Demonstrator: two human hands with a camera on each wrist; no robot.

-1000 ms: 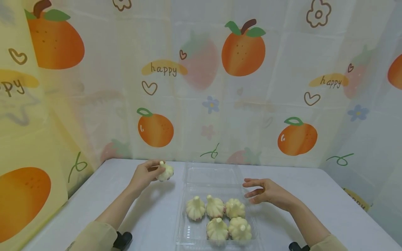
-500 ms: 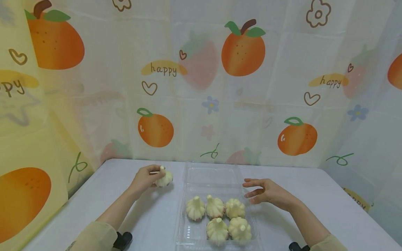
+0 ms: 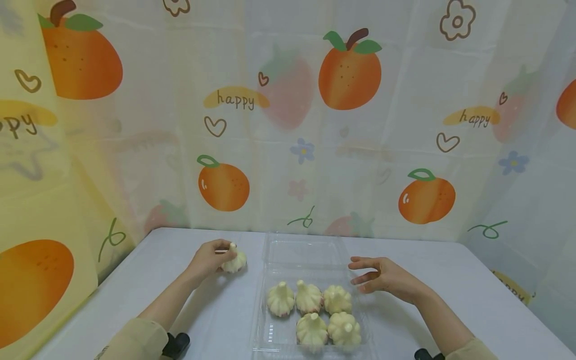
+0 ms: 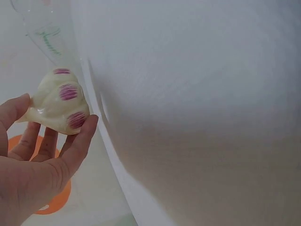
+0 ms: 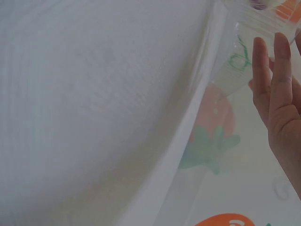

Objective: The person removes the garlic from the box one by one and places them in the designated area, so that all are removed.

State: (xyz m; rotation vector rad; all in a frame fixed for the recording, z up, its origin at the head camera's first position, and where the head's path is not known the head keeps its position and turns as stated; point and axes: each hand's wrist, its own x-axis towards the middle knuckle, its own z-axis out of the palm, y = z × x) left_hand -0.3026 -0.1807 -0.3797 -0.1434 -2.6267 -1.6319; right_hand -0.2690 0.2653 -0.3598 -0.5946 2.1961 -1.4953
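Note:
My left hand (image 3: 210, 261) pinches a garlic bulb (image 3: 235, 262) between thumb and fingers, left of the clear plastic box (image 3: 275, 341). In the left wrist view, purple streaks mark the underside of this bulb (image 4: 64, 99), and its stem points toward the thumb. Several more bulbs, among them a front one (image 3: 312, 330), sit inside the box in two rows, with a bare spot at its front left. The right hand (image 3: 388, 278) hovers by the box's right edge, fingers loosely bent and holding nothing; the right wrist view shows this hand (image 5: 282, 89) with its fingers extended.
The box's transparent lid (image 3: 303, 250) lies folded back toward the wall. A white cloth covers the table (image 3: 418, 252). Behind it hangs a curtain (image 3: 279, 190) printed with oranges, and a yellow side panel (image 3: 36, 210) stands at left.
My left hand has lowered the garlic bulb slightly toward the table, shifting it a little to the left. The right hand and the bulbs in the box have stayed put.

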